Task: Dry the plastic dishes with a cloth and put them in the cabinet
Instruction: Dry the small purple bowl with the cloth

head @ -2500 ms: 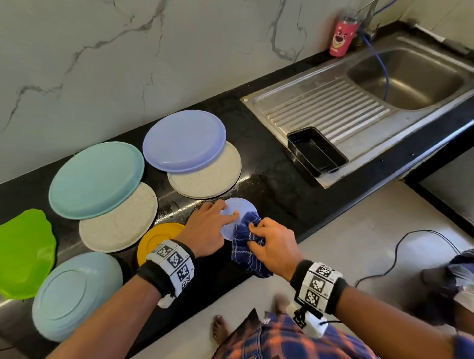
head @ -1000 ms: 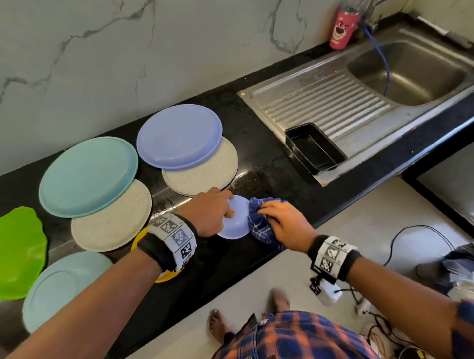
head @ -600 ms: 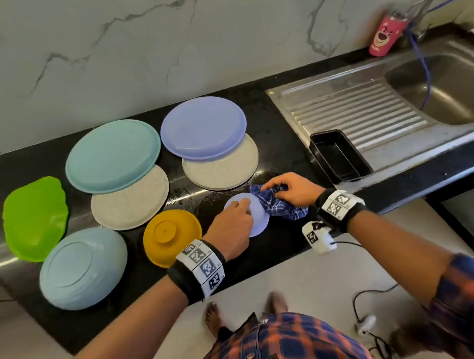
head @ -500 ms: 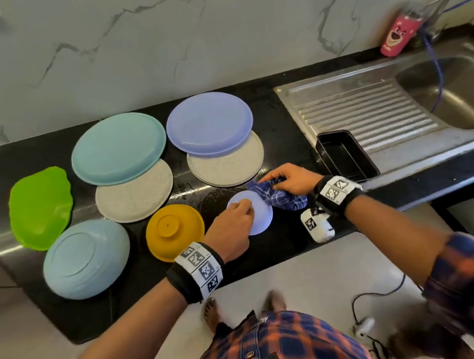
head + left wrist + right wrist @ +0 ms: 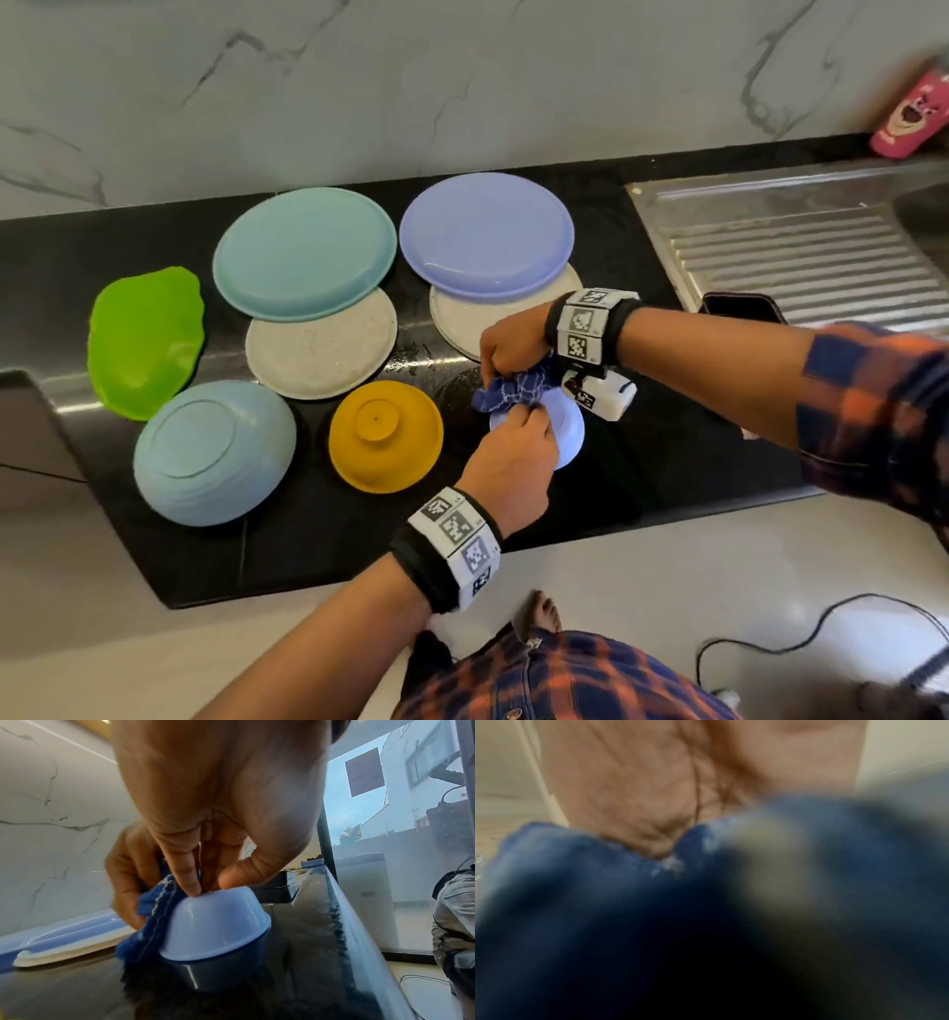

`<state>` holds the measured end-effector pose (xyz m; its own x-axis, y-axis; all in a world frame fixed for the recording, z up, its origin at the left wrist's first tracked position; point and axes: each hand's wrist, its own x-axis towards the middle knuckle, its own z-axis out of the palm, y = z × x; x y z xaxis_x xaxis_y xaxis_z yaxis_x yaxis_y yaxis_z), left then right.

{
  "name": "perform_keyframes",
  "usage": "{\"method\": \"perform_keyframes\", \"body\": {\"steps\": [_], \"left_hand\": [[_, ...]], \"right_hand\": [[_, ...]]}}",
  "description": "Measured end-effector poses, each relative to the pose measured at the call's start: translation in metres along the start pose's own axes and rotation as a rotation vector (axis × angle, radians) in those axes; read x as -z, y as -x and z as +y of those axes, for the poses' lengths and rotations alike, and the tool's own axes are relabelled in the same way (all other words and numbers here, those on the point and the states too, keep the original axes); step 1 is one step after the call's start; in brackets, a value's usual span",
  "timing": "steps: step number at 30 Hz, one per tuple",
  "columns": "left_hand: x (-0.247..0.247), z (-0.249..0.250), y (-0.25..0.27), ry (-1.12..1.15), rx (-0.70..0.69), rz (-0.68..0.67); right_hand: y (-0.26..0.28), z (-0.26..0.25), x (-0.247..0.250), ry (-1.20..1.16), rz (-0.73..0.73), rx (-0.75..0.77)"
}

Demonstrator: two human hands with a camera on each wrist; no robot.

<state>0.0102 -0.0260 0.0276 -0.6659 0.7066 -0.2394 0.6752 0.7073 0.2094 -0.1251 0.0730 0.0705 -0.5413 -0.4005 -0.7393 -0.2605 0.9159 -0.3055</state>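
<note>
Head view: small lilac bowl (image 5: 567, 429) sits upside down on the black counter (image 5: 667, 452), near its front edge, just right of an inverted yellow bowl (image 5: 386, 436). Left hand (image 5: 511, 465) is on top of the small bowl; right hand (image 5: 513, 345) clutches a bunched blue cloth (image 5: 516, 393) against the bowl's far side.

Left wrist view adds the detail the head view hides: fingertips (image 5: 191, 885) and thumb press down on the bowl's upturned base, rim flat on the counter, cloth (image 5: 151, 921) wrapped along its left wall.

Right wrist view: heavily blurred; cloth (image 5: 603, 902) fills the frame under the palm, fingers apparently closed round it.

Behind: teal plate (image 5: 305, 252) and lilac plate (image 5: 485, 234), each overlapping a speckled plate.
</note>
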Motion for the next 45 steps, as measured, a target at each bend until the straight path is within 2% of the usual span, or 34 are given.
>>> {"method": "perform_keyframes", "body": {"steps": [4,8,11,17,21,25,28,32,38,45], "left_hand": [[-0.002,0.011,0.001,-0.194,0.021,-0.029],[-0.003,0.015,0.002,-0.25,0.032,-0.05],[-0.001,0.016,0.002,-0.225,0.048,-0.056],[-0.003,0.013,0.003,-0.205,0.011,-0.081],[-0.007,0.0,0.0,0.093,0.012,-0.027],[-0.014,-0.013,-0.009,0.146,-0.048,-0.029],[-0.014,-0.021,-0.015,0.126,-0.084,-0.059],[-0.007,-0.028,-0.02,0.021,-0.11,-0.079],[0.001,-0.03,-0.02,-0.046,-0.14,-0.041],[0.006,-0.028,-0.018,-0.059,-0.167,-0.079]], "right_hand": [[-0.014,-0.023,-0.003,0.136,-0.128,0.03],[-0.018,-0.029,-0.004,0.168,-0.184,0.045],[-0.013,-0.026,-0.004,0.136,-0.171,0.038],[0.004,0.016,-0.013,-0.146,0.033,-0.028],[0.02,0.05,-0.026,-0.418,0.108,-0.044],[0.036,0.073,-0.054,-0.67,0.265,-0.082],[0.044,0.072,-0.082,-0.701,0.438,-0.112],[0.057,0.065,-0.123,-0.744,0.681,-0.254],[0.07,0.044,-0.179,-0.719,0.765,-0.437],[0.087,0.007,-0.203,-0.582,0.755,-0.397]]}}
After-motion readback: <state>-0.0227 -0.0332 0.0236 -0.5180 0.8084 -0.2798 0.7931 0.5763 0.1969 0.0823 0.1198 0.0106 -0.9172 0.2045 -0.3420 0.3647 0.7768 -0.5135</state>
